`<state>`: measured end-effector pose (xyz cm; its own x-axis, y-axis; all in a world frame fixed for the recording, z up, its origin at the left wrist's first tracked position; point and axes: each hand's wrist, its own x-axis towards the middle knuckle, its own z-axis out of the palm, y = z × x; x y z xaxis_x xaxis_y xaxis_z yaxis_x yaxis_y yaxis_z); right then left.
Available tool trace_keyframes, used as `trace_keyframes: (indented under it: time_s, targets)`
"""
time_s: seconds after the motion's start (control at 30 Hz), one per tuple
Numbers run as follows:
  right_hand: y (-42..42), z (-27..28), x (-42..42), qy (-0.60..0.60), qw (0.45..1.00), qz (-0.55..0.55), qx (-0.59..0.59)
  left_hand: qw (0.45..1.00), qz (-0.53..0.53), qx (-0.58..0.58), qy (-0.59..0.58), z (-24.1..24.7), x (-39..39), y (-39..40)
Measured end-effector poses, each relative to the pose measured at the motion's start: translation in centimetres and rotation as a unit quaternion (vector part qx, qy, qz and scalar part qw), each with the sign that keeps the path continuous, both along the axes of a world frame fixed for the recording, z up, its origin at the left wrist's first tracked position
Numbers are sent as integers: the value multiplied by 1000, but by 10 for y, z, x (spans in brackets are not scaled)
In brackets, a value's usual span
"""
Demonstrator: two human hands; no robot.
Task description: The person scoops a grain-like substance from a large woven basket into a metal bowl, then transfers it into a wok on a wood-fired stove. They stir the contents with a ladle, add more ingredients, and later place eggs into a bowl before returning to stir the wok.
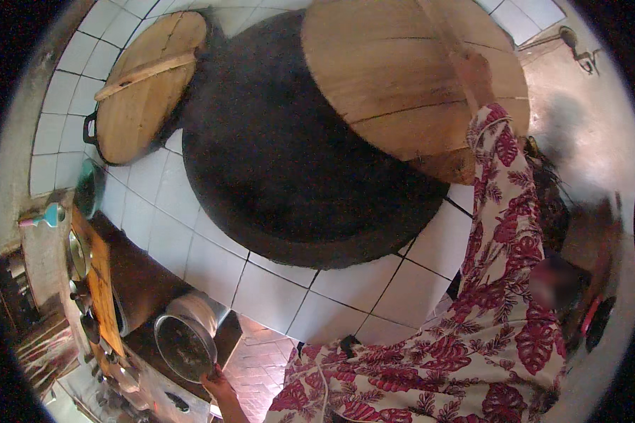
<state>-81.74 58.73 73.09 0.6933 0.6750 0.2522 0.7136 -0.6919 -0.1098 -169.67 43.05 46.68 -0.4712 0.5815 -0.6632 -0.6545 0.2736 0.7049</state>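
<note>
A large black wok [296, 158] is set into a white-tiled stove top. My right hand [473, 74] grips the wooden bar handle of a big round wooden lid [381, 79], which is tilted over the upper right of the wok and uncovers the rest of it. At the lower left, my left hand [217, 383] holds the rim of a round metal basin [185, 349]. The inside of the wok is dark, and its contents cannot be made out.
A smaller wooden lid [143, 100] covers a pot with a black side handle at the upper left. White tiles [275, 285] surround the wok. Utensils hang along a wooden board [98, 275] at the left. A brick-patterned floor [259, 359] shows below.
</note>
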Motion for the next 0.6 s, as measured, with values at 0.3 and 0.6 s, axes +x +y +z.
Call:
trace_keyframes:
  time_s: [0.3, 0.6]
  targets:
    - [-29, -43, 16, 40, 999, 7, -9, 1000, -7, 15, 5, -19, -24, -22]
    - [-125, -75, -44, 79, 996, 23, 47, 996, -33, 35, -79, -37, -22, -20]
